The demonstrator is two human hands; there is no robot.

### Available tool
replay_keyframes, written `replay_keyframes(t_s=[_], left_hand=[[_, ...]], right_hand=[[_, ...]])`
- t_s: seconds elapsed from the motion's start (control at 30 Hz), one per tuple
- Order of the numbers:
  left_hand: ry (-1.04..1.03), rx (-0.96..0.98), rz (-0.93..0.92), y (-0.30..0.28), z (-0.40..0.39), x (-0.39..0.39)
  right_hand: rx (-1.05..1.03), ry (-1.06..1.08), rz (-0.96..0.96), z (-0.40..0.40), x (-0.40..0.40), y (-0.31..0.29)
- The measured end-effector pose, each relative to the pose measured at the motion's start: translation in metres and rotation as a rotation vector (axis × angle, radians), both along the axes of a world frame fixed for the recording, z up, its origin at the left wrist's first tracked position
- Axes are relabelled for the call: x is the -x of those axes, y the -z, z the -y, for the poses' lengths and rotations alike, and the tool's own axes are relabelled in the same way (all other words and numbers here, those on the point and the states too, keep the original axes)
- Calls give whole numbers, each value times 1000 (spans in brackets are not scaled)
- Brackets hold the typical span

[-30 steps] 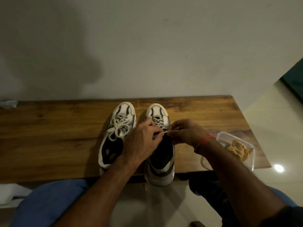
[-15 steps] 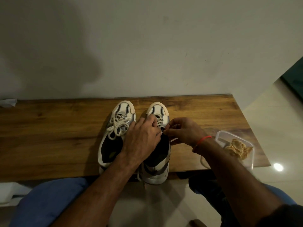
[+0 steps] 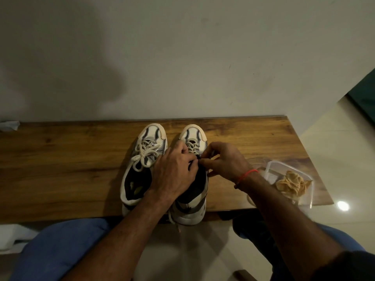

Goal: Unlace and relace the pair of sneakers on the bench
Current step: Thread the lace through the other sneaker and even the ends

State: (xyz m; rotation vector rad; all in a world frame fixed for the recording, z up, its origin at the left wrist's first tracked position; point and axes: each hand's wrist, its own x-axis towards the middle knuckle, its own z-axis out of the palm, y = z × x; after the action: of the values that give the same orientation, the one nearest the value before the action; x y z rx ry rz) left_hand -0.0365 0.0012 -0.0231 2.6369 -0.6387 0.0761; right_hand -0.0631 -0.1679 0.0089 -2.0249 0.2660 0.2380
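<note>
Hands (image 3: pixel 203 165) pinching lace (image 3: pixel 199 158) — right sneaker (image 3: pixel 192 138), bench (image 3: pixel 71 169)

sneakers (image 3: pixel 166 171) side by side on bench (image 3: pixel 67 169)

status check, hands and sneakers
Left hand and right hand pinching lace at right sneaker. Left sneaker tied. Nothing blocking.

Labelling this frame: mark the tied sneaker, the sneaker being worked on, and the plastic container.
tied sneaker (image 3: pixel 151 136), head view, on its toe cap.
sneaker being worked on (image 3: pixel 193 131), head view, on its toe cap.
plastic container (image 3: pixel 271 166), head view, on its far rim.
</note>
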Motion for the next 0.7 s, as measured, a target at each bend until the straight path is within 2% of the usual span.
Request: replay_keyframes(t_s=[0.17,0.3,0.43,0.7], left_hand=[[-9,35,38,3,-1,1],[-24,58,46,8,2,2],[-64,97,-31,12,3,0],[65,33,37,8,1,-4]], right_hand=[[-265,54,-173,7,-2,-2],[-240,49,-140,8,-1,5],[-225,42,-100,8,0,7],[-223,56,-177,7,-3,10]])
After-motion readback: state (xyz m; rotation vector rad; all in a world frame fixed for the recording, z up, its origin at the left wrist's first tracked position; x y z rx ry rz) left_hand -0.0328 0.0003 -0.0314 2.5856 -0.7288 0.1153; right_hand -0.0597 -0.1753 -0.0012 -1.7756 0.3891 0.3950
